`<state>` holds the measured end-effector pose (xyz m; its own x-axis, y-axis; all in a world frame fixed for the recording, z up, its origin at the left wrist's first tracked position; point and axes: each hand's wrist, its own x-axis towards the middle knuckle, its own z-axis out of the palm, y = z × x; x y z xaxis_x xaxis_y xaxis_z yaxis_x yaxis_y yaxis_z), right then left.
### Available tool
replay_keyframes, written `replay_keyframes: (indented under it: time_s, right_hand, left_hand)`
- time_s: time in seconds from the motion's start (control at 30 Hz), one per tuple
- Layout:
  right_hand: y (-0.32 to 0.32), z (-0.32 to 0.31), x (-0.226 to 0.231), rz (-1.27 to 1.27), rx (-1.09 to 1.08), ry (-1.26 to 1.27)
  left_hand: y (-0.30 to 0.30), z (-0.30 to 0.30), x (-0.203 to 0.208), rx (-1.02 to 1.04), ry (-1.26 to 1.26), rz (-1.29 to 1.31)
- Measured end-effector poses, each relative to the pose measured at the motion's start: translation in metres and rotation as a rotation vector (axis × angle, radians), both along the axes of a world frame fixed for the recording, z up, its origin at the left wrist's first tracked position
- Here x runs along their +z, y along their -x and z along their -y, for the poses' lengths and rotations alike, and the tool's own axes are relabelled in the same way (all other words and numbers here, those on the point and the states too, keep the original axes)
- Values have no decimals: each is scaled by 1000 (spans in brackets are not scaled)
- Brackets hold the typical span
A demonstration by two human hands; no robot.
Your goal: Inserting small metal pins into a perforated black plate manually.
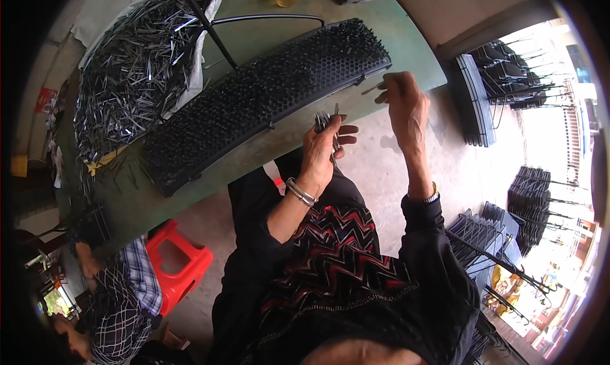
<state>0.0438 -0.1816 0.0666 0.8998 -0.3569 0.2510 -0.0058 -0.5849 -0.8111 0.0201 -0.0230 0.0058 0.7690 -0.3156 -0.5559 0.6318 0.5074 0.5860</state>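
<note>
In my left hand (318,152) is a small bundle of thin shiny strips (325,124), held by the thumb and palm while the other fingers curl loosely. My right hand (406,107) is raised near the table's right edge, its fingertips pinching one short, thin strip (373,88). Beyond both hands lies a long, slightly curved black panel (267,79) full of round holes. Dark strips stand up from most of it, and bare holes show along its right part and near edge. Neither hand touches the panel.
A big heap of loose shiny strips (136,79) lies on white sheeting at the left of the green table (413,41). A black rod (206,25) rises from behind the panel. A red stool (181,263) and another person (121,301) are at lower left. Black racks (534,199) stand right.
</note>
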Motion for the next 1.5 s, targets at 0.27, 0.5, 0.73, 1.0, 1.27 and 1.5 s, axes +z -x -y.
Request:
replay_keyframes:
  time_s: [0.27, 0.5, 0.73, 1.0, 1.27, 1.5]
  right_hand:
    - [-57, 34, -37, 186, -96, 298]
    - [-65, 33, -26, 11, -38, 196]
    - [-60, 35, -31, 98, -9, 329]
    - [-69, 39, -54, 93, -10, 541]
    - [-42, 22, -36, 58, -7, 367]
    - [22, 3, -21, -458, 474, -259]
  left_hand:
    - [-2, 7, 8, -53, 60, -11]
    - [-4, 6, 5, -35, 117, -8]
    - [-1, 5, 2, -37, 113, -7]
    - [1, 5, 5, -39, 95, -8]
    - [-1, 3, 9, -19, 55, -1]
    - [5, 7, 1, -57, 9, 30]
